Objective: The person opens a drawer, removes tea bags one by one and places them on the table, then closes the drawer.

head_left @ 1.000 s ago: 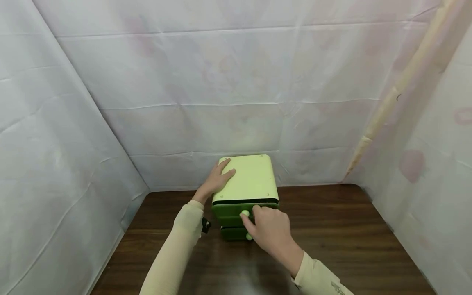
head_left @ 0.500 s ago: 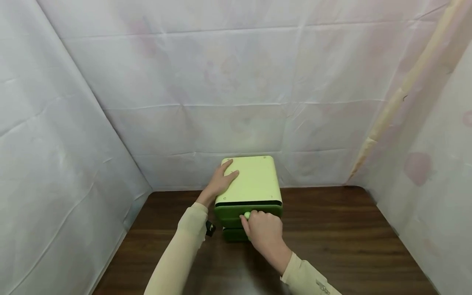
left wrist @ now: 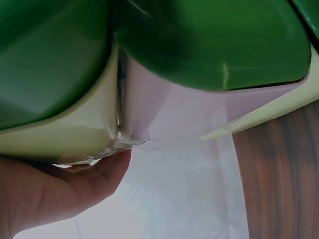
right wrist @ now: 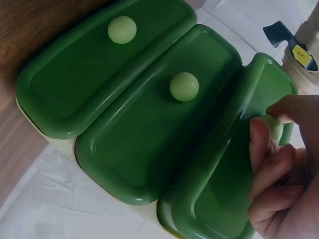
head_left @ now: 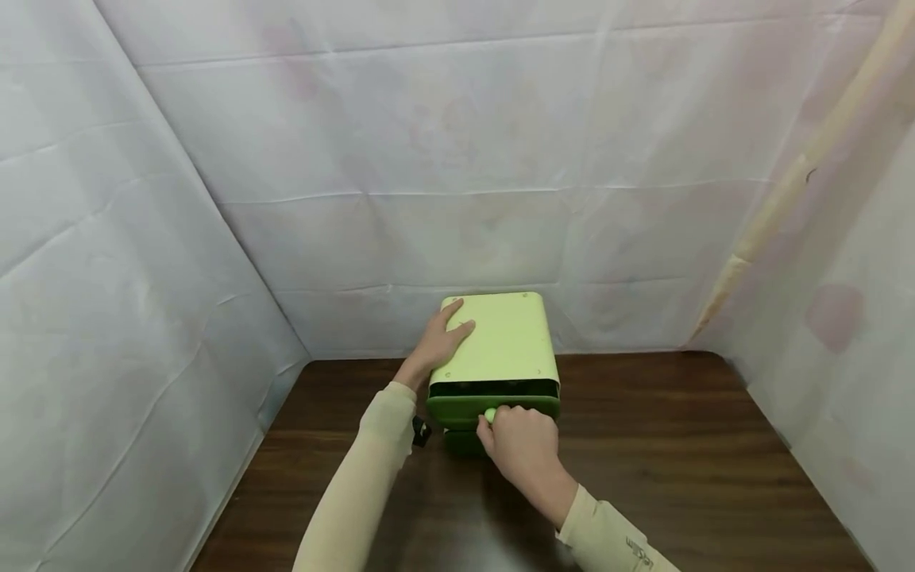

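Note:
A small cabinet (head_left: pixel 502 338) with a pale yellow-green body and three green drawers stands on the table. My left hand (head_left: pixel 439 342) rests on its upper left edge, fingers and thumb extended over the top. In the left wrist view, that hand (left wrist: pixel 75 191) lies against the pale body. My right hand (right wrist: pixel 286 174) pinches the round light-green knob (right wrist: pixel 273 128) of the top drawer (right wrist: pixel 224 191) between thumb and curled fingers. This drawer sticks out a little, with a dark gap above its front. The middle drawer (right wrist: pixel 149 134) and bottom drawer (right wrist: pixel 75 84) each show a knob.
The brown wooden table (head_left: pixel 665 461) carries the cabinet near its back edge. White patterned sheeting (head_left: pixel 429 143) rises close behind and at both sides. A taped pole (head_left: pixel 758 222) slants down at the right. A black strap (head_left: pixel 422 431) shows at my left sleeve.
My right hand's fingers have closed round the top knob, and the top drawer has come slightly toward me, widening the gap. The left hand stays on the cabinet.

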A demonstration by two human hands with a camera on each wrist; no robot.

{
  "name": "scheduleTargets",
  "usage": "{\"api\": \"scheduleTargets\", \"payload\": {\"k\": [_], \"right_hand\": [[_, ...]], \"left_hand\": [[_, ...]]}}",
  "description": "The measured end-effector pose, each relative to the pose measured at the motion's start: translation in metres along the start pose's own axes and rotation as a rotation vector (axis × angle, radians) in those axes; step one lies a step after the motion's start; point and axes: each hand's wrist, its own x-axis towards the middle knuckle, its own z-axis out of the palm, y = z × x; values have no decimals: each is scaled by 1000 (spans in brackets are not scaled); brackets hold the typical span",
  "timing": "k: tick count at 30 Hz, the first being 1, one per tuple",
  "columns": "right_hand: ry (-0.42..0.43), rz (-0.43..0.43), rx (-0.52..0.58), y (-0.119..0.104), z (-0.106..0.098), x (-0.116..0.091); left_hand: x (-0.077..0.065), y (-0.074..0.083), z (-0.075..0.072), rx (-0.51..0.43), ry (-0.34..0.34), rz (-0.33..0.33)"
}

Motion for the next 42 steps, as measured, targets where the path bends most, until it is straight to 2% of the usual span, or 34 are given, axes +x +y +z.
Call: {"api": "scheduleTargets", "payload": {"k": [8, 13, 15, 17, 22, 24, 27, 33, 37, 40, 42], "right_hand": [[-20, -5, 32, -5, -8, -8], [-19, 6, 25, -10, -11, -12], [-20, 11, 28, -11, -12, -13], [-32, 14, 34, -13, -13, -14], [-59, 23, 49, -16, -18, -18], [-51, 25, 53, -17, -20, -19], [-32, 24, 56, -18, -22, -21], [-53, 26, 77, -23, -27, -29], [-79, 34, 103, -27, -30, -37], [-84, 33, 120, -28, -31, -42], [-84, 30, 128, -28, -31, -44]], "left_hand": [[4, 0, -3, -17, 7, 11], [0, 2, -7, -35, 12, -18], [-7, 5, -10, -21, 17, -22], [-18, 7, -14, 24, -7, -7], [-51, 13, -23, 126, -158, 74], [-59, 13, -24, 128, -183, 108], [-63, 11, -22, 129, -156, 139], [-69, 8, -19, 142, -63, 102], [-75, 3, -19, 231, 3, 104], [-81, 0, -21, 276, 15, 134], [-85, -3, -24, 268, 4, 150]]}}
